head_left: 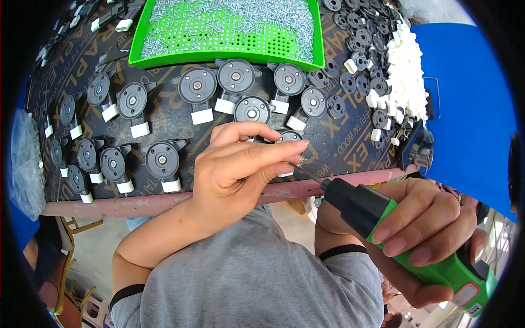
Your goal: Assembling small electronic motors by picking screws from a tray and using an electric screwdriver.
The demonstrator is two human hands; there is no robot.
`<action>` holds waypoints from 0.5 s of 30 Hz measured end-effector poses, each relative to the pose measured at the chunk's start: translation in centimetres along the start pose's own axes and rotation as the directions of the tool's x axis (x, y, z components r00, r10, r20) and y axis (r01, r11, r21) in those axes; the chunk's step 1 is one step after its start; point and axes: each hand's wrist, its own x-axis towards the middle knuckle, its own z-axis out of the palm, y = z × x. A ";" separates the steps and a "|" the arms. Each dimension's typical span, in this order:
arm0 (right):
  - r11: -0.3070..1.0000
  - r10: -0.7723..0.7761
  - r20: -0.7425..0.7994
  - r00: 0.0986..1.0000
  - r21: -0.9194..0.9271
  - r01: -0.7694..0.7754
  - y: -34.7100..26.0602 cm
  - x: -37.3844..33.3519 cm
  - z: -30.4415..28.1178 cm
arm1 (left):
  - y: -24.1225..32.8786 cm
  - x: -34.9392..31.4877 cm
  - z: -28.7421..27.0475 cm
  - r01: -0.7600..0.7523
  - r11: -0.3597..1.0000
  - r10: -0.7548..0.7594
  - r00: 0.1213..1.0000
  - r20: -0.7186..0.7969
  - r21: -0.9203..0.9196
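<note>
My right hand (437, 224) is wrapped round a green and black electric screwdriver (358, 205). Its thin bit (307, 173) points up and left, toward the fingertips of my left hand (227, 164). Thumb and forefinger of that hand are pinched together by the bit's tip; whatever small thing lies between them is hidden. Just behind these fingertips, partly covered, is a round black plastic part (288, 135). More such parts stand close by, each with a white block at its foot, such as a black wheel-like part (252, 109) and another black part (162, 159).
A green perforated tray (319, 38) of small silvery screws (219, 16) stands at the back. Loose black discs (361, 37) and a heap of white plastic pieces (406, 74) lie at right, beside a metal fitting (422, 154). A clear plastic bag (26, 164) hangs at far left.
</note>
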 end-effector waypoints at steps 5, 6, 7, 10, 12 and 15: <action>0.999 0.042 0.024 0.999 -0.034 -0.041 0.1 -0.2 -0.1 | 0.6 0.3 -0.4 -0.019 0.988 0.007 0.997 0.082 0.150; 0.999 0.045 0.024 0.999 -0.032 -0.044 0.1 -0.5 -0.3 | 0.8 0.4 -0.2 0.007 0.968 -0.022 0.998 0.058 0.251; 0.994 0.080 0.070 0.994 -0.075 -0.074 0.0 -0.7 -0.6 | 0.4 0.2 0.4 0.018 0.957 -0.026 0.999 0.026 0.290; 0.965 0.239 0.227 0.944 -0.164 -0.204 -0.8 -0.5 -1.5 | 0.7 -0.1 0.9 0.044 0.877 -0.059 0.998 0.018 0.479; 0.934 0.319 0.219 0.922 -0.239 -0.266 -0.9 -1.2 -1.8 | 0.7 -0.1 1.2 0.044 0.866 -0.075 0.996 0.042 0.498; 0.923 0.350 0.248 0.903 -0.256 -0.287 -0.8 -1.5 -2.0 | 0.5 -0.2 1.4 0.041 0.824 -0.084 0.995 0.051 0.565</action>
